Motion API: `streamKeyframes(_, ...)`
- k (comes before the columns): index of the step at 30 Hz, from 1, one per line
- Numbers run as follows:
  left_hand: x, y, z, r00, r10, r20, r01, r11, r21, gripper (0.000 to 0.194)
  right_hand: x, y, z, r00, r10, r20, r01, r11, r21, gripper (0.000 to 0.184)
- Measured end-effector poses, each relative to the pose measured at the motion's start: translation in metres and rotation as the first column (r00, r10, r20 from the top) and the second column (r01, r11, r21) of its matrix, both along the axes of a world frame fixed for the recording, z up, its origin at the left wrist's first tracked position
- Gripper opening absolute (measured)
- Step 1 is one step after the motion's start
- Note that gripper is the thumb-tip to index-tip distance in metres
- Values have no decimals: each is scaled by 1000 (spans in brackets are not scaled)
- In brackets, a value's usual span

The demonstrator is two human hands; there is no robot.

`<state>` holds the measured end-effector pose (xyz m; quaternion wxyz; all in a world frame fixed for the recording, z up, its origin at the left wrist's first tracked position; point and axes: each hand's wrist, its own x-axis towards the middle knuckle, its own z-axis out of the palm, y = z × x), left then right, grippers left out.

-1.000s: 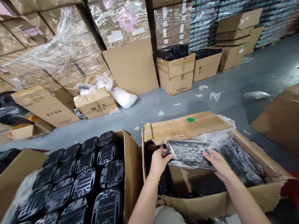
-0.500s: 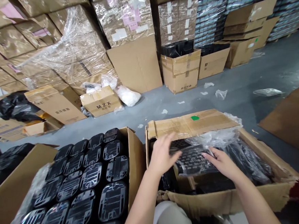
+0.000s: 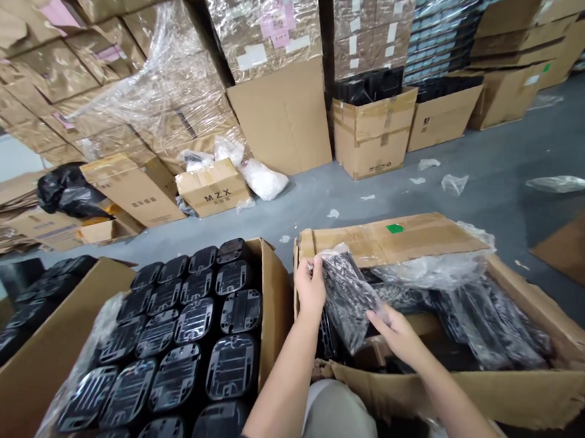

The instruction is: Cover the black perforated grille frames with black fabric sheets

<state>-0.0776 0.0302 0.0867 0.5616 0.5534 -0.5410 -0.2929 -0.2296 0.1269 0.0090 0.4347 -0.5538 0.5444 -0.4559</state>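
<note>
A black plastic part in a clear bag [image 3: 346,295] stands tilted above the left end of the open cardboard box [image 3: 461,391] in front of me. My left hand [image 3: 310,288] is closed on the bag's upper left edge. My right hand [image 3: 395,331] grips its lower right side, thumb on top. More bagged black parts [image 3: 486,316] lie deeper in the same box, under loose plastic film. To the left stands a second open box [image 3: 269,297] packed with rows of unbagged black moulded parts [image 3: 190,335].
A box flap with a green sticker [image 3: 394,229] folds outward behind the bagged parts. Another carton of black parts [image 3: 19,320] sits at far left. Shrink-wrapped stacks of cartons [image 3: 182,84] line the back; an MZX box [image 3: 214,188], plastic scraps and open cartons [image 3: 373,134] lie on the grey floor.
Both hands lifted one bagged part from flat in the box and tipped it upright toward the left end. My left hand went from open above it to gripping its top. The camera swung left.
</note>
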Motion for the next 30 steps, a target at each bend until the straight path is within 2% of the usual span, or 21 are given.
streamKeyframes(2, 7, -7, -9, 971, 40, -237, -27, 998, 59, 23, 17, -2, -7, 1000, -5, 14, 4, 996, 86, 36)
streamKeyframes(5, 21, -18, -15, 844, 108, -526, -36, 989, 146, 27, 29, -4, -15, 993, 49, 111, -69, 979, 191, 28)
streamKeyframes(7, 32, -24, -13, 791, 149, -593, -64, 985, 162, 29, 31, -4, -17, 984, 77, 161, -109, 974, 198, 25)
streamKeyframes(10, 55, -34, -1, 752, 239, -615, -206, 970, 126, 29, 32, -2, -19, 985, 106, 134, -131, 972, 197, 24)
streamKeyframes(12, 72, -38, 11, 717, 301, -629, -301, 947, 110, 26, 35, 1, -17, 994, 104, 14, -105, 978, 181, 28)
streamKeyframes(13, 80, -39, 16, 703, 326, -632, -339, 935, 105, 25, 37, 3, -15, 991, 90, -95, -74, 984, 160, 31)
streamKeyframes(15, 91, -39, 25, 686, 365, -630, -400, 912, 92, 21, 46, 6, -8, 919, 44, -392, -1, 994, 111, 37)
streamKeyframes(17, 93, -36, 29, 699, 367, -614, -420, 905, 64, 17, 61, 7, 3, 748, 31, -663, 38, 995, 89, 44)
streamKeyframes(19, 87, -32, 29, 737, 344, -582, -412, 911, 18, 15, 79, 3, 16, 602, 69, -795, 28, 994, 107, 54)
streamKeyframes(20, 82, -29, 27, 761, 331, -557, -404, 915, -8, 14, 89, -1, 22, 567, 89, -819, 14, 993, 118, 57)
streamKeyframes(23, 67, -23, 23, 845, 313, -434, -376, 924, -65, 12, 114, -16, 37, 542, 109, -833, 0, 991, 130, 58)
streamKeyframes(26, 58, -18, 22, 911, 261, -319, -296, 953, -64, 14, 127, -26, 41, 530, 187, -827, -51, 981, 189, 54)
streamKeyframes(28, 58, -16, 24, 935, 200, -292, -219, 975, -34, 21, 123, -27, 40, 529, 272, -804, -152, 962, 225, 52)
streamKeyframes(30, 61, -14, 26, 936, 192, -295, -206, 978, -18, 29, 107, -29, 35, 538, 316, -782, -233, 947, 223, 45)
